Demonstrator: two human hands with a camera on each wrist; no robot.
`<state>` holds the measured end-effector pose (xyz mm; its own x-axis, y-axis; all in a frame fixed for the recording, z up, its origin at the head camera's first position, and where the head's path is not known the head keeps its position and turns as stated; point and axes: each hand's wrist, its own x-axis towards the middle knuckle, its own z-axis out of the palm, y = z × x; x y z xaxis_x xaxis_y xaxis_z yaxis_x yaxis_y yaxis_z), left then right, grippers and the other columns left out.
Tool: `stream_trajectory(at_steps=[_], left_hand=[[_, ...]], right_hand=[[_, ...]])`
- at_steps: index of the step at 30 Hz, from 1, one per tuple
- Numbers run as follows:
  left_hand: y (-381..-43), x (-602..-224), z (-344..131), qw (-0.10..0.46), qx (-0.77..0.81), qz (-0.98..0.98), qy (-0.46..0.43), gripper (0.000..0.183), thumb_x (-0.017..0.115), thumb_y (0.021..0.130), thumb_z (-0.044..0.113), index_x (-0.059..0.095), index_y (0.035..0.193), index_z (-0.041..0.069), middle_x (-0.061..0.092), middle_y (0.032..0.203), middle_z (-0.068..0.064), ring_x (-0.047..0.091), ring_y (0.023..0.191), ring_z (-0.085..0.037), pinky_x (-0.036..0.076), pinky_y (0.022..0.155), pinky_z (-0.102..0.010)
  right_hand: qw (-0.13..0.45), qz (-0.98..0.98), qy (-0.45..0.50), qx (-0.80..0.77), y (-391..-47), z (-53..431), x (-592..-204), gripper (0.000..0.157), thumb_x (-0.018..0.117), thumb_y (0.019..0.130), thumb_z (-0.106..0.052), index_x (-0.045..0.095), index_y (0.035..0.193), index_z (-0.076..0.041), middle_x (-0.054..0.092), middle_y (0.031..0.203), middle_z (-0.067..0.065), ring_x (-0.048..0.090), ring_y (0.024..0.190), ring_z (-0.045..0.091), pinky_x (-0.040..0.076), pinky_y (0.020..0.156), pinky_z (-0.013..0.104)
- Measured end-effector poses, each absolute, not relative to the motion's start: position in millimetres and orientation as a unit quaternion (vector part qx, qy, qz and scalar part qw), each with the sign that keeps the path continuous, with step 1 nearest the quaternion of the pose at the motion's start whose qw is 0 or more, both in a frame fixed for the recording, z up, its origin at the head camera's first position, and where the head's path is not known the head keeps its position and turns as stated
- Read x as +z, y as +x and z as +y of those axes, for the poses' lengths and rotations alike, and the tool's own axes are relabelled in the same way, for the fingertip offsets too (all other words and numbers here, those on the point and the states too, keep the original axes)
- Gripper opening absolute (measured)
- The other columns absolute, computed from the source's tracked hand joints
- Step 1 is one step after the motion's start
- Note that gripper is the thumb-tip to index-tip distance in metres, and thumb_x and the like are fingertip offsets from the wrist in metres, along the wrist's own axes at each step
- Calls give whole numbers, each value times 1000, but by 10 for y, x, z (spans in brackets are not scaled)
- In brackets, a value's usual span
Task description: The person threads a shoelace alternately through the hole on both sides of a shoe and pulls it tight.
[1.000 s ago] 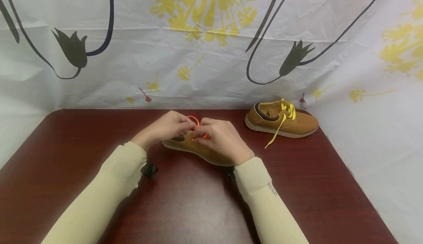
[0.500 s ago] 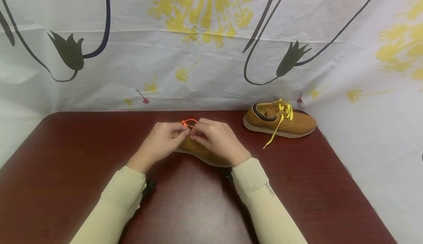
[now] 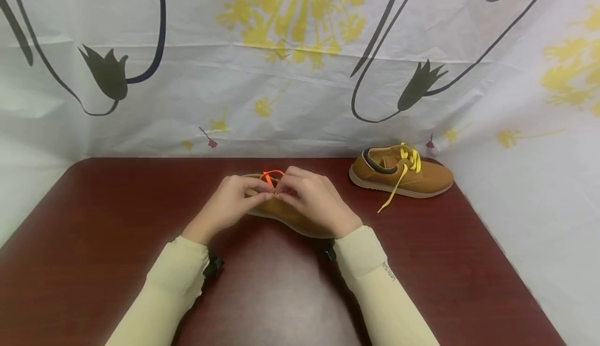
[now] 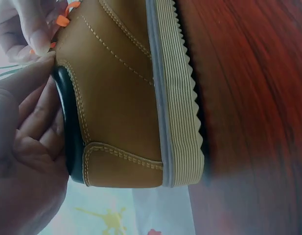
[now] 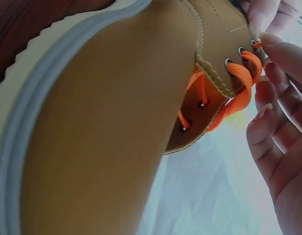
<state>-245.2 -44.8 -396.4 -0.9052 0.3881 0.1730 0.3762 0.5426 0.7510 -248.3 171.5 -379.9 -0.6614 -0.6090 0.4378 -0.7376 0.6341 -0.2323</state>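
Observation:
A tan shoe [image 3: 286,215] with a dark collar lining and an orange shoelace [image 5: 243,73] stands mid-table, toe to the right. Both hands meet at its near top eyelet. My right hand [image 3: 316,197] pinches the lace beside that eyelet, thumb against finger, its other fingers curled below. From the heel side, my left hand [image 3: 229,205] pinches at the same spot, with its fingers [image 4: 40,122] behind the collar. Between the fingertips the lace's end is mostly hidden. In the right wrist view the lace runs through the lower eyelets; an orange loop stands above the shoe in the head view.
A second tan shoe [image 3: 431,176], laced in yellow, sits at the table's back right, one lace end trailing onto the wood. The dark red table [image 3: 117,221] ends at a white patterned cloth [image 3: 290,96] behind, which also hangs at the right side.
My left hand has come down from above the shoe's opening to the near eyelet, beside the right fingertips. The orange loop has dropped lower. My right hand has stayed nearly in place.

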Motion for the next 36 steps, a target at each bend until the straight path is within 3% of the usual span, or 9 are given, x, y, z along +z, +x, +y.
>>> stream_trajectory(at_steps=[8, 13, 19, 29, 36], left_hand=[[-2420, -3970, -451, 10, 436, 873, 219, 17, 72, 94, 20, 79, 108, 13, 78, 106, -4, 76, 89, -16, 61, 75, -31], [-2448, -3985, -412, -9, 424, 874, 236, 17, 72, 94, 18, 79, 109, 11, 78, 107, -4, 75, 90, -17, 61, 79, -33], [-2458, -3993, -388, -14, 421, 877, 232, 17, 73, 93, 20, 79, 108, 13, 77, 105, -3, 76, 90, -17, 61, 79, -33], [-2446, -3987, -415, -17, 430, 875, 222, 18, 73, 94, 21, 79, 107, 11, 78, 103, -3, 76, 88, -16, 61, 76, -32], [-2427, -3964, -436, 5, 440, 872, 213, 17, 73, 94, 24, 78, 109, 17, 77, 106, 2, 75, 90, -13, 61, 77, -31]], right_hand=[[157, -887, 384, 202, -2442, 1710, -3776, 7, 77, 91, -24, 70, 90, -22, 62, 93, -11, 59, 78, 4, 50, 66, 22], [151, -874, 384, 256, -2396, 1724, -3700, 8, 77, 91, -25, 69, 91, -22, 66, 99, -12, 63, 86, 4, 53, 75, 24], [130, -869, 377, 294, -2298, 1724, -3573, 7, 76, 92, -23, 69, 94, -21, 70, 92, -11, 62, 82, 3, 53, 76, 25], [171, -823, 418, 345, -2151, 1700, -3328, 7, 76, 91, -15, 70, 94, -17, 71, 88, -8, 53, 71, 3, 47, 63, 25], [214, -790, 438, 372, -2044, 1718, -3173, 10, 78, 87, -8, 72, 93, -12, 73, 86, -5, 56, 66, 5, 46, 60, 17]])
